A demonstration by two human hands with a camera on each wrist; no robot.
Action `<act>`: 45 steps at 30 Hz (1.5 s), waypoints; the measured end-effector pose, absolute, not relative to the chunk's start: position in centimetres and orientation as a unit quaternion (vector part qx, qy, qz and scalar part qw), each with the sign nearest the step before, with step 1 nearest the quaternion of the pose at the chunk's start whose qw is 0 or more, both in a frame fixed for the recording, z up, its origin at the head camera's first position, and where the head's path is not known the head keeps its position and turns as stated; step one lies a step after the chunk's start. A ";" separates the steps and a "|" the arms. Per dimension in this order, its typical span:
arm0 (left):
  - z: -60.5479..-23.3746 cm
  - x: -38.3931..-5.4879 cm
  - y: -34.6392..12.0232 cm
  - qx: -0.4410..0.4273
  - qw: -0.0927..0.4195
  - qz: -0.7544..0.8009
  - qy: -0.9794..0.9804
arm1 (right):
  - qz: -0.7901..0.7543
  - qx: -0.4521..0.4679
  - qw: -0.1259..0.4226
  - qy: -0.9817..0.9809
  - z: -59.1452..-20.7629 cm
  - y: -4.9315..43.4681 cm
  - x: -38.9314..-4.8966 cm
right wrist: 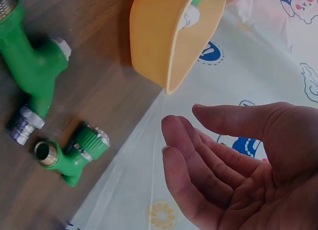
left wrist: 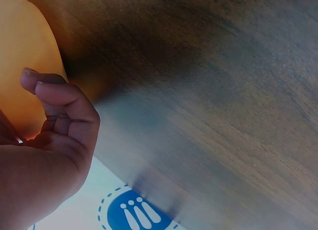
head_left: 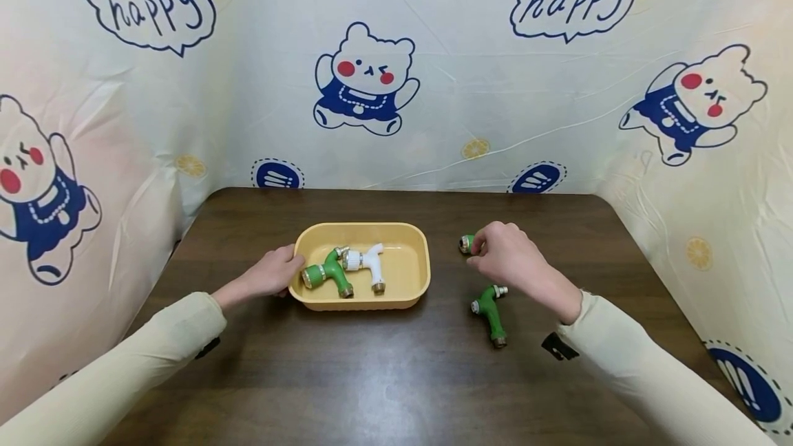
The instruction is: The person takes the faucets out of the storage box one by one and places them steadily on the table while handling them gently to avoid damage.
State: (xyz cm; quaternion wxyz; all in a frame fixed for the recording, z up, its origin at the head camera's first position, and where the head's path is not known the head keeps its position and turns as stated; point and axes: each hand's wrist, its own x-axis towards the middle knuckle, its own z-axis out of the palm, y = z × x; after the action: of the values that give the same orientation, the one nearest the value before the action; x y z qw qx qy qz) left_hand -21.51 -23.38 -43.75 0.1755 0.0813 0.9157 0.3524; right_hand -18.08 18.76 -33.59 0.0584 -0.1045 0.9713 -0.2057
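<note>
My left hand (head_left: 274,272) grips the left end of a yellow plastic tray (head_left: 359,304); in the left wrist view, the curled fingers (left wrist: 69,98) lie against its outer wall. Inside the tray are a green faucet (head_left: 334,271) and a white faucet (head_left: 374,263). To the right, my right hand (head_left: 511,253) hovers by another green faucet (head_left: 466,244), partly hidden by it in the head view. The right wrist view shows this faucet (right wrist: 73,164) lying on the table, apart from my loosely bent, empty fingers (right wrist: 186,175). Nearer me lies one more green faucet (head_left: 491,315).
Everything stands on a dark brown wooden table (head_left: 347,370). A pale cloth (head_left: 471,95) printed with bears surrounds its back and sides. The tray's raised wall (right wrist: 149,41) stands left of my right hand in the head view.
</note>
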 end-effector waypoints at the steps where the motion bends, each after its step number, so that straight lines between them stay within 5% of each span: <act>1: -43.7 -21.5 -23.4 0.082 0.176 0.352 0.915 | -0.206 -0.103 0.059 0.971 -33.6 18.6 -18.1; 45: -43.6 -21.3 -23.3 0.093 0.167 0.353 0.916 | -0.175 -0.171 0.059 0.968 -32.8 13.0 -20.3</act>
State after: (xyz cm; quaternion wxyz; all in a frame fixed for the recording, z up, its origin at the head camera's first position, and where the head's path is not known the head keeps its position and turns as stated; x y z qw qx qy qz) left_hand -21.34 -23.35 -43.57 0.1670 0.0932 0.9157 0.3534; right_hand -20.27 13.03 -32.83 0.0587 -0.1713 0.9677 -0.1752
